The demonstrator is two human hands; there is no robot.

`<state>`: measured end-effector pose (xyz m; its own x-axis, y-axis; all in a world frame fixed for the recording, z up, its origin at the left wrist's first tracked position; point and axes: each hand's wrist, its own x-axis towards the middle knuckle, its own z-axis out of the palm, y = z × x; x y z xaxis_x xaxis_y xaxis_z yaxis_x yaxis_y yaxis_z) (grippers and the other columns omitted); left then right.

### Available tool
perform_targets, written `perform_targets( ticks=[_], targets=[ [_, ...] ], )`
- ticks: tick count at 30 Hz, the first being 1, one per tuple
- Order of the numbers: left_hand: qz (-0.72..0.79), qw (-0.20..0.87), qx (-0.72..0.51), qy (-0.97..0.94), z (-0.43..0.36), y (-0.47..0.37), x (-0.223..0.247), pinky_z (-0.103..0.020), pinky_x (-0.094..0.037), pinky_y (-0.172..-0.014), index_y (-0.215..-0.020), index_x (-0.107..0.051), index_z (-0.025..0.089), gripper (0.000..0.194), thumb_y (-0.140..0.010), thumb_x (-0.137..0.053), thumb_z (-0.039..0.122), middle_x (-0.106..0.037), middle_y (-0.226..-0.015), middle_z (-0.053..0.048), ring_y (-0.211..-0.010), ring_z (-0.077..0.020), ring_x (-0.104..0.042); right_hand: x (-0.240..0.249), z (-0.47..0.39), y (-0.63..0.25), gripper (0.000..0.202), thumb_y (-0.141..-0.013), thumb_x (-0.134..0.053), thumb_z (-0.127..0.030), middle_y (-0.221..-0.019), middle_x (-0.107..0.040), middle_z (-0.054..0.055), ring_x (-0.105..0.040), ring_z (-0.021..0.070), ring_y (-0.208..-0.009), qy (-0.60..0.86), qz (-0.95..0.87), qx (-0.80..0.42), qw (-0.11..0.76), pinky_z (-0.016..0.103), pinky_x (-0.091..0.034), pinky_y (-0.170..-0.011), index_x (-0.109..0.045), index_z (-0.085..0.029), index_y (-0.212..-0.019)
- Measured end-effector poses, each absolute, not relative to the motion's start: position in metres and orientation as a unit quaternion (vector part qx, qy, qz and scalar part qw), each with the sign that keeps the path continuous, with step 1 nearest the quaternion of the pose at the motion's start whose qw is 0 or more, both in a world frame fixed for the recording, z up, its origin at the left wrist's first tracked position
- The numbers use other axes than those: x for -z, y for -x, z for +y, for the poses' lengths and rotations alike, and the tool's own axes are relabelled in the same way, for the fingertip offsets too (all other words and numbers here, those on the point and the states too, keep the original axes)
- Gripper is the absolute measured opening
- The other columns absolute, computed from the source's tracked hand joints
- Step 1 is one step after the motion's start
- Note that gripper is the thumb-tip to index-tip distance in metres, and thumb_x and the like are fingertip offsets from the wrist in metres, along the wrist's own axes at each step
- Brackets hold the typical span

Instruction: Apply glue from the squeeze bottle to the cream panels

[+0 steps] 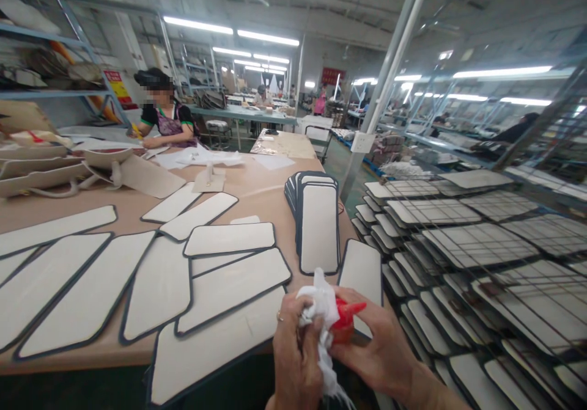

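Note:
My left hand (pixel 296 343), with a ring on one finger, is closed around a crumpled white cloth (pixel 323 303). Pressed up against it, my right hand (pixel 373 343) grips a red plastic piece with a pointed tip (pixel 346 313); its lower part is hidden by fingers and cloth. Both hands are held above the table's front edge. Just beyond them is a pale panel with dark edging (pixel 360 269), partly covered by my right hand. To their left, a similar large panel (pixel 215 343) juts over the edge.
Several dark-edged panels (pixel 160 288) overlap across the brown table (pixel 257 196). A neat panel stack (pixel 320 226) stands at its right side. Wire racks (pixel 486 257) full of panels flank the right. Bag parts (pixel 41 172) lie at the far left, where a co-worker (pixel 165 120) sits.

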<state>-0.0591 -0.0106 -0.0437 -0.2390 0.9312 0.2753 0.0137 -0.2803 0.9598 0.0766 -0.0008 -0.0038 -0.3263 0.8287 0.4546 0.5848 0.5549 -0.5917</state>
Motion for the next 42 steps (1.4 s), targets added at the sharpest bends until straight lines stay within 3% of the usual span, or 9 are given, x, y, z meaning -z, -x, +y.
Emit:
perform_targets(
  ticks=[6, 13, 18, 22, 26, 31, 34, 37, 42],
  targets=[
    [0.449, 0.529, -0.612, -0.381, 0.002, 0.061, 0.031, -0.018, -0.039, -0.046, -0.084, -0.050, 0.020, 0.012, -0.080, -0.055, 0.030, -0.055, -0.063, 0.005, -0.051, -0.0094, -0.049, 0.004, -0.001, -0.073, 0.046, -0.068, -0.069, -0.025, -0.106, -0.067, 0.013, -0.064, 0.0253, -0.097, 0.449, -0.796, -0.146, 0.379, 0.035, -0.053, -0.084, -0.056, -0.015, -0.111],
    [0.488, 0.488, -0.643, -0.332, 0.032, 0.083, 0.060, -0.020, -0.042, -0.052, -0.084, -0.054, 0.017, 0.018, -0.074, -0.061, 0.029, -0.058, -0.067, 0.003, -0.057, -0.0109, -0.052, 0.016, -0.010, -0.082, 0.051, -0.066, -0.072, -0.022, -0.109, -0.066, 0.013, -0.063, 0.0260, -0.101, 0.451, -0.778, -0.127, 0.419, 0.035, -0.052, -0.088, -0.056, -0.016, -0.114],
    [0.563, 0.401, -0.678, -0.249, 0.044, 0.123, 0.077, -0.019, -0.040, -0.048, -0.096, -0.054, 0.017, 0.033, -0.070, -0.064, 0.035, -0.054, -0.062, 0.005, -0.053, -0.0110, -0.051, 0.021, -0.021, -0.108, 0.056, -0.073, -0.069, -0.035, -0.115, -0.063, 0.015, -0.062, 0.0289, -0.102, 0.460, -0.639, -0.383, 0.483, 0.036, -0.054, -0.083, -0.051, -0.017, -0.123],
    [0.494, 0.451, -0.614, -0.419, 0.016, 0.116, 0.059, -0.028, -0.048, -0.076, -0.104, -0.063, 0.020, 0.035, -0.074, -0.063, 0.038, -0.066, -0.101, -0.005, -0.091, -0.0211, -0.060, 0.024, -0.015, -0.117, 0.063, -0.071, -0.072, -0.034, -0.117, -0.061, 0.018, -0.057, 0.0305, -0.109, 0.454, -0.615, -0.432, 0.479, 0.041, -0.049, -0.090, -0.049, -0.015, -0.126],
    [0.443, 0.422, -0.540, -0.578, -0.009, 0.088, 0.044, -0.038, -0.028, -0.106, -0.114, -0.061, 0.027, 0.036, -0.078, -0.059, 0.029, -0.058, -0.126, -0.004, -0.123, -0.0251, -0.043, 0.028, -0.012, -0.108, 0.059, -0.070, -0.072, -0.032, -0.125, -0.055, 0.018, -0.052, 0.0299, -0.115, 0.475, -0.637, -0.403, 0.453, 0.042, -0.046, -0.094, -0.051, -0.016, -0.123],
    [0.495, 0.422, -0.575, -0.496, 0.007, 0.081, 0.060, -0.028, -0.049, -0.073, -0.092, -0.061, 0.020, 0.016, -0.078, -0.055, 0.026, -0.067, -0.087, -0.004, -0.079, -0.0192, -0.061, 0.029, -0.017, -0.097, 0.058, -0.066, -0.074, -0.022, -0.122, -0.058, 0.014, -0.054, 0.0272, -0.114, 0.497, -0.702, -0.296, 0.415, 0.041, -0.042, -0.099, -0.054, -0.018, -0.120],
    [0.557, 0.414, -0.632, -0.345, 0.022, 0.108, 0.080, -0.020, -0.042, -0.046, -0.092, -0.054, 0.020, 0.021, -0.076, -0.059, 0.033, -0.057, -0.062, 0.004, -0.051, -0.0126, -0.052, 0.027, -0.017, -0.107, 0.060, -0.069, -0.072, -0.028, -0.123, -0.057, 0.016, -0.053, 0.0286, -0.114, 0.525, -0.687, -0.292, 0.409, 0.042, -0.043, -0.098, -0.052, -0.016, -0.124],
    [0.547, 0.459, -0.604, -0.355, 0.019, 0.123, 0.098, -0.023, -0.047, -0.053, -0.105, -0.051, 0.022, 0.035, -0.075, -0.060, 0.038, -0.060, -0.075, 0.003, -0.059, -0.0138, -0.056, 0.029, -0.009, -0.118, 0.059, -0.071, -0.071, -0.033, -0.122, -0.058, 0.017, -0.052, 0.0299, -0.116, 0.551, -0.666, -0.294, 0.408, 0.044, -0.042, -0.098, -0.052, -0.014, -0.124],
    [0.528, 0.504, -0.462, -0.504, -0.007, 0.092, 0.121, -0.043, -0.041, -0.095, -0.112, -0.054, 0.017, 0.041, -0.076, -0.056, 0.036, -0.059, -0.118, -0.012, -0.109, -0.0275, -0.054, 0.056, 0.024, -0.113, 0.057, -0.074, -0.065, -0.034, -0.122, -0.058, 0.016, -0.054, 0.0266, -0.113, 0.575, -0.673, -0.267, 0.381, 0.043, -0.042, -0.098, -0.049, -0.012, -0.123]
  ],
)
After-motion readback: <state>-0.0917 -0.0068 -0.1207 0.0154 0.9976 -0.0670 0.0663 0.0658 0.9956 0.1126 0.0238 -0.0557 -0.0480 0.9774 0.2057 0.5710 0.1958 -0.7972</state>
